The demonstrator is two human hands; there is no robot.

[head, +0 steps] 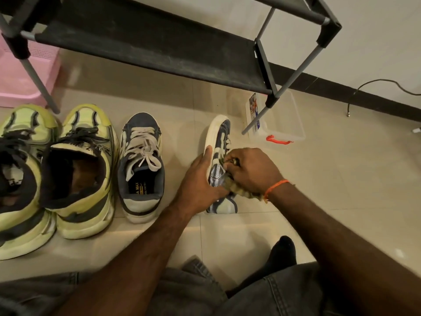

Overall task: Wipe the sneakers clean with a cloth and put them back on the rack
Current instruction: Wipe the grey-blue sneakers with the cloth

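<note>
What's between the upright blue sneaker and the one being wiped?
In the head view, only bare floor tile and the left hand, which grips the tilted sneaker by its sole. The upright blue sneaker stands apart.

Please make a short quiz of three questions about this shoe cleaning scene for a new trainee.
1. True or false: the shoe rack shelf holds a sneaker.
2. Which hand grips the cloth? A) left hand B) right hand
3. Fill in: the blue-grey sneaker being wiped lies tipped on its ____, while its mate stands upright beside the yellow-green pair.

Key: 1 false; 2 B; 3 side.
</note>
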